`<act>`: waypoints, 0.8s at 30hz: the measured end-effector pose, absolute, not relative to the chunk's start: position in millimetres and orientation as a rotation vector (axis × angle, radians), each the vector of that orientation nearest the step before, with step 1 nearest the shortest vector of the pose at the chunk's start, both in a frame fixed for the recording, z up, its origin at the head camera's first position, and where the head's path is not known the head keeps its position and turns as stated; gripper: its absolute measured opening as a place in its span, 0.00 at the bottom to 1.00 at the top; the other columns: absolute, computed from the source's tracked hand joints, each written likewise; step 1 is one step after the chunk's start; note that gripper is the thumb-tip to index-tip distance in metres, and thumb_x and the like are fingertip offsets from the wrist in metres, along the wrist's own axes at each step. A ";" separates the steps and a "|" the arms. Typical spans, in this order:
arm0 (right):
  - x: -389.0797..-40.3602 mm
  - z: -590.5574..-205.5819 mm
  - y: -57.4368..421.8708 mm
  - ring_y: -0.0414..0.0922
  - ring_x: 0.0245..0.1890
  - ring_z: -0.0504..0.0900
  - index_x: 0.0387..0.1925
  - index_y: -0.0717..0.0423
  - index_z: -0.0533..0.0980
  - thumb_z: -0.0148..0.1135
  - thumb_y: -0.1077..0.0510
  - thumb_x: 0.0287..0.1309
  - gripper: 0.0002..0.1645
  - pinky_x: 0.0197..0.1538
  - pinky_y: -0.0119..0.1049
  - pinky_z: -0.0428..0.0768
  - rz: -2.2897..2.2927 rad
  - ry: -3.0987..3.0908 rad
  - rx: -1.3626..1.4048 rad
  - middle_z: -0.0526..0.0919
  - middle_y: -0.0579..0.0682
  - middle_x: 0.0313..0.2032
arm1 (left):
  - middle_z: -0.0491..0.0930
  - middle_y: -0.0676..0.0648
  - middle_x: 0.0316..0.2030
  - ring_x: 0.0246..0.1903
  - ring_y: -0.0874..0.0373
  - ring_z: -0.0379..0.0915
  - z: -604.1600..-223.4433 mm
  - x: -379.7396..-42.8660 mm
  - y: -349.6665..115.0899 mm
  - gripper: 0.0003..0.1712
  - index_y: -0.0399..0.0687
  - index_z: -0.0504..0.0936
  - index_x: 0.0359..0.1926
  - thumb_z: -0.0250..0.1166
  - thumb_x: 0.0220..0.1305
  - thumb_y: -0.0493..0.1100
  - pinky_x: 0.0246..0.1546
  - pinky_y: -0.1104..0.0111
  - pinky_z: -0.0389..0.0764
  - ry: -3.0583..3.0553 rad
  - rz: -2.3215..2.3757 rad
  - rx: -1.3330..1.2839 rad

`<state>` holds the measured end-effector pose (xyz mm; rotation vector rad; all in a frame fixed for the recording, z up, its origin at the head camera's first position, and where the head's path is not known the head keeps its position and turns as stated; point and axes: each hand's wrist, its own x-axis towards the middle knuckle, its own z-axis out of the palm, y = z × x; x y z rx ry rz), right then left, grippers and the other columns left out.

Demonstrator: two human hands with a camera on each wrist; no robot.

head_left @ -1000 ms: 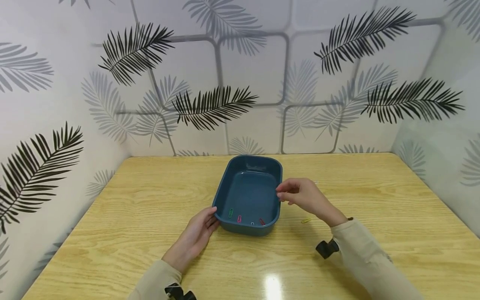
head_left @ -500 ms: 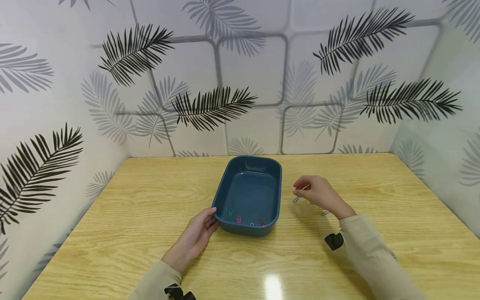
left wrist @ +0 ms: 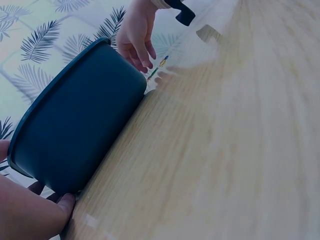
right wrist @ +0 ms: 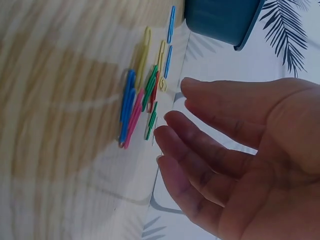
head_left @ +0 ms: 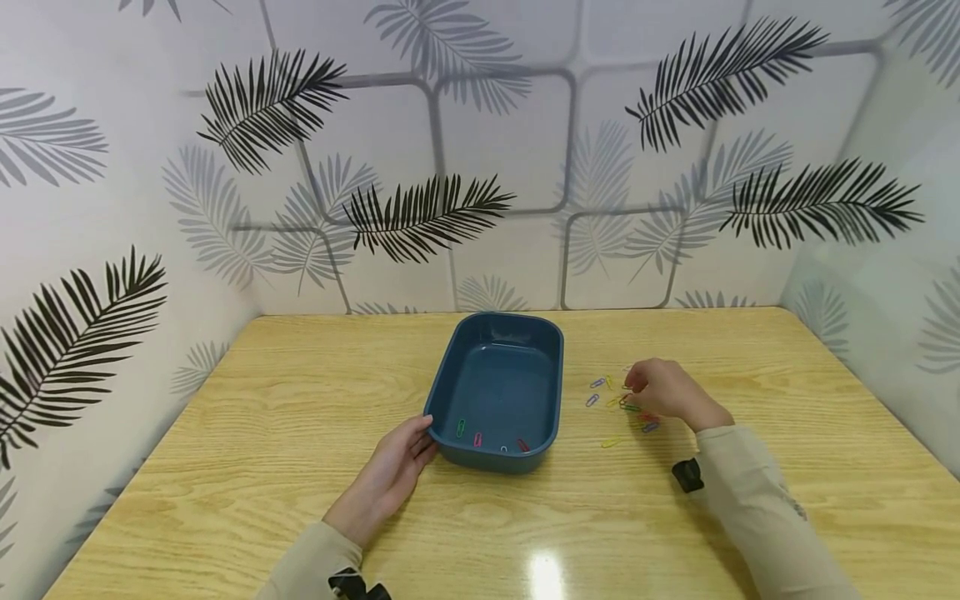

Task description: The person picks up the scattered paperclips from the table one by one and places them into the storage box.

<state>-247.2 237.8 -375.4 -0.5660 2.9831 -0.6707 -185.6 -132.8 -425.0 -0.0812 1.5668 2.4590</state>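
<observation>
A dark blue plastic bin (head_left: 480,458) stands on the table, with a green paper clip (head_left: 461,427), a pink one (head_left: 477,439), a red one (head_left: 523,445) and a small white one inside near its front wall. My left hand (head_left: 390,475) grips the bin's front left corner, thumb at the rim and fingers lower on the wall. To the bin's right, my right hand (head_left: 670,393) hovers over scattered paper clips. In the right wrist view its fingers (right wrist: 192,180) are slightly bent and apart from the thumb, nothing held, beside pink (right wrist: 133,120), green (right wrist: 149,89) and blue clips (right wrist: 170,25).
A yellow clip (head_left: 611,442) lies nearer the front than the other loose clips. The wooden table (head_left: 315,375) meets a leaf-patterned backdrop (head_left: 510,250) behind and at both sides. Black cameras (head_left: 687,475) are worn at the wrists.
My right hand has moved from the bin's right rim rightward to above the loose clips, uncovering several of them. The left hand and the bin have stayed put.
</observation>
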 end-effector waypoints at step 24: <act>-249.1 -385.5 235.4 0.44 0.22 0.72 0.30 0.64 0.78 0.60 0.73 0.49 0.06 0.27 0.36 0.73 -0.716 2.848 -0.492 0.79 0.52 0.26 | 0.58 0.29 0.67 0.68 0.45 0.52 -424.9 -184.6 -134.4 0.29 0.24 0.58 0.67 0.50 0.71 0.38 0.68 0.58 0.55 1.561 2.444 -0.042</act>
